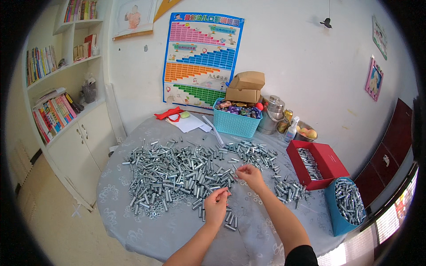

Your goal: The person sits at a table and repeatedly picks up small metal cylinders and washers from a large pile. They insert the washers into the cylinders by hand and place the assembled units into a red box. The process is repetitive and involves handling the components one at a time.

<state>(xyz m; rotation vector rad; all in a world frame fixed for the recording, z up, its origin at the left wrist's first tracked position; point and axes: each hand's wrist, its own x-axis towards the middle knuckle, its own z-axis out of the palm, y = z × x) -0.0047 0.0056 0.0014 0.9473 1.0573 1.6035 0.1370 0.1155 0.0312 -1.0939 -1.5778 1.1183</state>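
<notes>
A wide heap of silver metal bolts, sleeves and washers [177, 170] covers the middle of a round table with a grey patterned cloth [133, 230]. My left hand [216, 205] hovers at the heap's near edge, fingers pinched on a small metal part at its fingertips. My right hand [250, 175] is just beyond it to the right, thumb and forefinger pinched together on another small metal piece. The two hands are close, a few centimetres apart.
A red box [330, 162] with metal parts and a blue box [335, 217] full of them sit at the right edge. Behind stand a turquoise basket [235, 124], cardboard boxes [244, 88], a metal pot [271, 116], cans, fruit bowl, papers. Bookshelf and cabinet stand left.
</notes>
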